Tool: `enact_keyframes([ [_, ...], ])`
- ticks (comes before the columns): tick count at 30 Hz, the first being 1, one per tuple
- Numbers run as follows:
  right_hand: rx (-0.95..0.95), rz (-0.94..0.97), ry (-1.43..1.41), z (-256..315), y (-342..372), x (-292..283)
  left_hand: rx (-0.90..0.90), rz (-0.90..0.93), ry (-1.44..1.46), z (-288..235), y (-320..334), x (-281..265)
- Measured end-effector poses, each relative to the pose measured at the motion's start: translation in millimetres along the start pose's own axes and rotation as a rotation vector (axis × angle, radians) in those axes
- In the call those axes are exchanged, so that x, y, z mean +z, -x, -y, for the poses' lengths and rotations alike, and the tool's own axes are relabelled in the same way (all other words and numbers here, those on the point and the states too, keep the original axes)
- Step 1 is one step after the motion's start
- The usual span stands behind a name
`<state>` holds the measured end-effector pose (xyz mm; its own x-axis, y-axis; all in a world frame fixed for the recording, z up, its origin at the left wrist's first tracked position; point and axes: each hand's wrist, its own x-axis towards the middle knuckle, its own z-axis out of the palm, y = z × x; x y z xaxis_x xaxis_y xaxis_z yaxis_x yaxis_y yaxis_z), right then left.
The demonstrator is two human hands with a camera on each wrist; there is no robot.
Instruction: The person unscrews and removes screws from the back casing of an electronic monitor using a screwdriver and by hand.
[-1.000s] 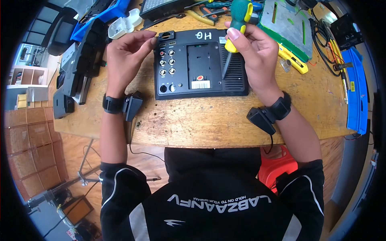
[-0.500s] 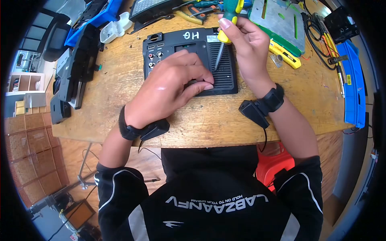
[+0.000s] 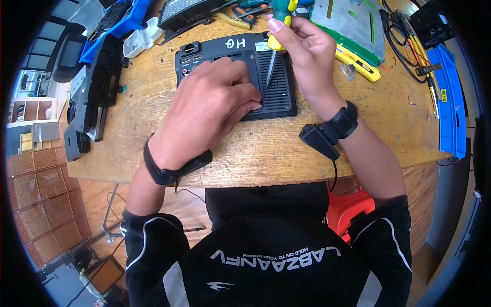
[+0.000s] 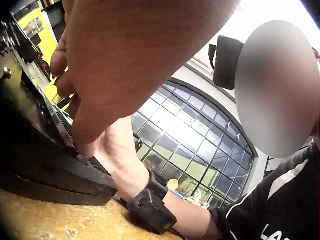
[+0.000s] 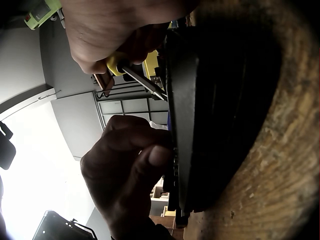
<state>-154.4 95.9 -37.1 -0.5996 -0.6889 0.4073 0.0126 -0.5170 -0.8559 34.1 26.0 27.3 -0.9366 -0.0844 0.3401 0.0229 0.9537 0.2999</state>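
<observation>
Screwdriver [image 3: 276,44] in right hand [image 3: 312,57] over black device [image 3: 254,66], white "HQ" lettering [image 3: 236,44].

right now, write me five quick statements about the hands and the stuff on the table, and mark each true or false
1. The right hand holds a screwdriver. True.
2. The screwdriver's tip points up, away from the table. False: it points down at the slotted part of the black device.
3. The left hand is over the black device. True.
4. The yellow utility knife lies to the left of the black device. False: the yellow utility knife lies to its right.
5. The black device lies on the wooden table. True.
</observation>
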Motion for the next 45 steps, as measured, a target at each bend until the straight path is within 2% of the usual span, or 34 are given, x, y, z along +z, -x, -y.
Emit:
enact_keyframes([
  [8, 0.043, 0.052, 0.106, 1.1, 2.0, -4.6, -0.007, 0.011, 0.119, 6.0, -1.9, 3.9],
  [12, 0.047, 0.016, 0.095, -5.5, 0.3, -8.3, -0.025, 0.023, 0.114, 6.7, -1.8, 3.6],
  [17, 0.035, 0.028, 0.108, -3.9, 1.4, -7.7, -0.111, 0.003, 0.189, 10.5, 2.3, 7.6],
  [20, 0.036, 0.018, 0.091, -5.3, 1.0, -7.8, -0.058, 0.019, 0.233, 15.7, 1.8, 5.9],
  [27, 0.042, 0.049, 0.063, 2.2, -1.6, -3.7, -0.064, -0.002, 0.292, 17.6, 2.6, 8.1],
  [29, 0.014, 0.04, 0.073, 1.2, -0.1, -2.3, -0.158, 0.047, 0.342, 16.4, 3.3, 8.0],
  [32, -0.005, 0.051, 0.025, 0.5, -0.8, -1.4, -0.208, 0.063, 0.372, 16.7, 4.0, 9.3],
  [35, 0.025, 0.068, 0.04, 0.9, -1.5, -3.8, -0.151, 0.042, 0.359, 18.5, 4.2, 8.7],
  [45, 0.025, 0.044, 0.027, 2.3, 0.1, 0.8, -0.178, 0.045, 0.431, 18.9, 5.5, 9.0],
])
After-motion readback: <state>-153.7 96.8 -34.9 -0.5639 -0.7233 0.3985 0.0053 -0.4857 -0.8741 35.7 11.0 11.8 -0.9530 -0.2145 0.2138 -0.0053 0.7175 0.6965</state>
